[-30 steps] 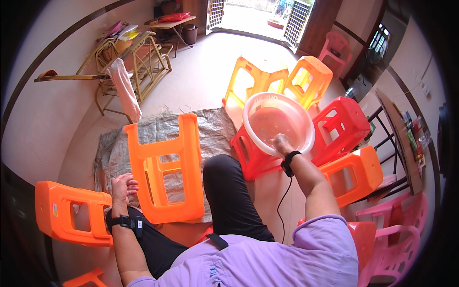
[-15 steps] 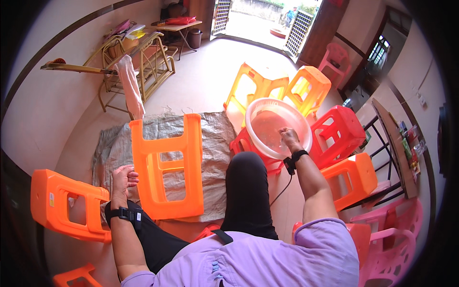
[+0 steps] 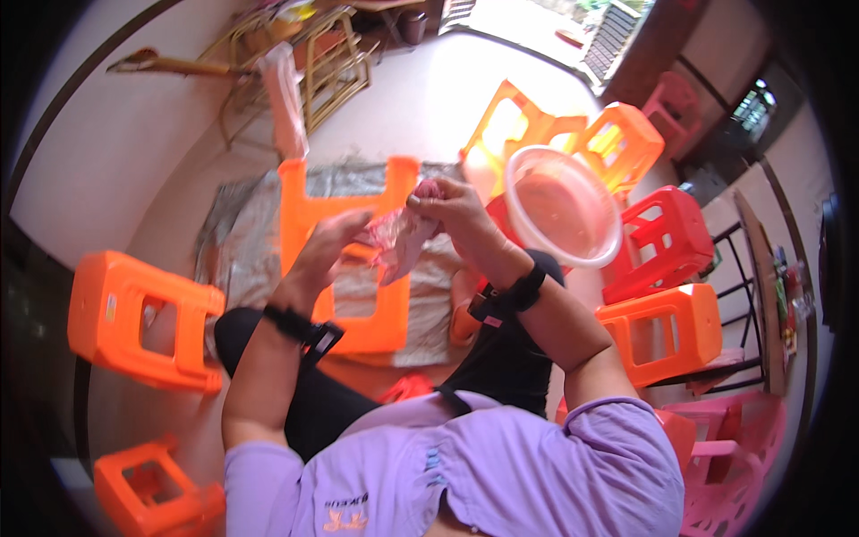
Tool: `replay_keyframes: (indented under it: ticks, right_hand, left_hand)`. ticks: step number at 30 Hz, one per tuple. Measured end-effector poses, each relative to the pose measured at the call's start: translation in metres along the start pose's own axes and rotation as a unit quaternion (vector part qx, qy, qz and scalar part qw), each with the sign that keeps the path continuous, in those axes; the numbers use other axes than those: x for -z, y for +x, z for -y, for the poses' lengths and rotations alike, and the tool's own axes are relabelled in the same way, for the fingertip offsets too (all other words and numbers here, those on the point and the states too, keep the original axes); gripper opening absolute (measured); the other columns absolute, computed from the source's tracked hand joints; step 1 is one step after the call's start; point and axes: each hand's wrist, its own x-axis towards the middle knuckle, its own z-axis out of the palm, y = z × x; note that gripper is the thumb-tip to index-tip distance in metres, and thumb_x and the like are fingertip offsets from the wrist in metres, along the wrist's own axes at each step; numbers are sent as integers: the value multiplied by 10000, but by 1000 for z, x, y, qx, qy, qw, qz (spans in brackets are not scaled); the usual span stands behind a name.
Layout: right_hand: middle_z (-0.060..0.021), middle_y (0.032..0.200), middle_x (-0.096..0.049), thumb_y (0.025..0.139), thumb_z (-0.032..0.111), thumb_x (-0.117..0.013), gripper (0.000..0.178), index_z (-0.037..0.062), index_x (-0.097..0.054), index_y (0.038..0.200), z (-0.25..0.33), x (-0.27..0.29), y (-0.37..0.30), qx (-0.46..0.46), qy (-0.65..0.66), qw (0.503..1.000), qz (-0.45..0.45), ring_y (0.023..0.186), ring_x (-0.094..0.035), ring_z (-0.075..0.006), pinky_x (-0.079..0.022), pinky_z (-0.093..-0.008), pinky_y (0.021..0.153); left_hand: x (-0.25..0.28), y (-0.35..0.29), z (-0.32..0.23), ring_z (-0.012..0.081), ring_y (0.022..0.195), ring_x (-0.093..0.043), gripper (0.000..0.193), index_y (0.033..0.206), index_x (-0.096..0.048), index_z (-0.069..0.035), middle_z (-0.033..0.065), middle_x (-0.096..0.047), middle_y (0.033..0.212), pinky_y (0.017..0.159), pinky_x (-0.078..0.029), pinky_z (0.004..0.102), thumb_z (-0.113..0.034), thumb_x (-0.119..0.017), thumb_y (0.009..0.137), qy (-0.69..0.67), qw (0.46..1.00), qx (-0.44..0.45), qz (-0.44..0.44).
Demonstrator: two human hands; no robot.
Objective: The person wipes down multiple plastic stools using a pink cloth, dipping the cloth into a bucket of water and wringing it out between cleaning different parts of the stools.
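Observation:
Both hands are raised in front of me over an orange plastic stool [image 3: 304, 201] that lies on its side. My left hand [image 3: 331, 246] and my right hand [image 3: 452, 210] together hold a crumpled pinkish cloth or thin bag [image 3: 403, 237] between them. A clear plastic basin [image 3: 562, 208] with a pale pink tint rests on a red stool to the right of my right hand. I wear a black wristband on each wrist and a purple shirt.
A grey woven mat [image 3: 237, 242] covers the floor under the stool. Orange stools lie at the left [image 3: 134, 318], lower left [image 3: 152, 488] and back [image 3: 537, 125]. Red [image 3: 667, 237], orange [image 3: 667, 331] and pink [image 3: 734, 447] stools crowd the right. A wire rack [image 3: 331, 67] stands at the back.
My right hand left the basin and my left hand rose from the floor; both now meet in front of me on the pinkish cloth. The view has tilted lower.

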Motion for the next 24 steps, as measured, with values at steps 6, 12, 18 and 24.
replay_keyframes:
  ticks: [6, 12, 18, 24]
  right_hand:
    - [-97, 870, -629, 714, -88, -580, 305, -62, -604, 1018, -40, -27, 25, -13, 71, 997, -15, 727, -619, -164, -505, -265, 637]
    - [-93, 819, -638, 678, -110, -551, 289, -74, -636, 951, -120, 19, 54, -86, -32, 995, 31, 669, -599, -146, -492, -273, 578]
    - [-50, 812, -647, 717, -47, -534, 299, -46, -654, 991, -134, 20, 66, -190, -170, 962, 93, 652, -594, -118, -462, -228, 565]
    - [-43, 822, -647, 763, -24, -570, 244, -28, -645, 995, -123, 12, 76, -180, -16, 977, 115, 693, -606, -119, -482, -236, 627]
  left_hand:
    - [35, 11, 36, 181, 827, -642, 285, 1101, -583, 6, 88, -649, 959, 737, -537, 346, -186, -595, 890, -27, 998, 23, 52]
    - [65, 28, 69, 189, 833, -644, 210, 1036, -584, 23, 101, -650, 960, 761, -537, 346, -37, -606, 837, -107, 992, 18, -69]
    - [67, 45, 73, 155, 847, -630, 220, 1075, -556, 29, 86, -638, 970, 802, -524, 274, -11, -580, 860, -60, 989, -33, -128]
    - [62, 56, 74, 187, 899, -626, 220, 1110, -546, 22, 99, -629, 1023, 844, -515, 317, -56, -536, 905, -181, 974, 31, -132]
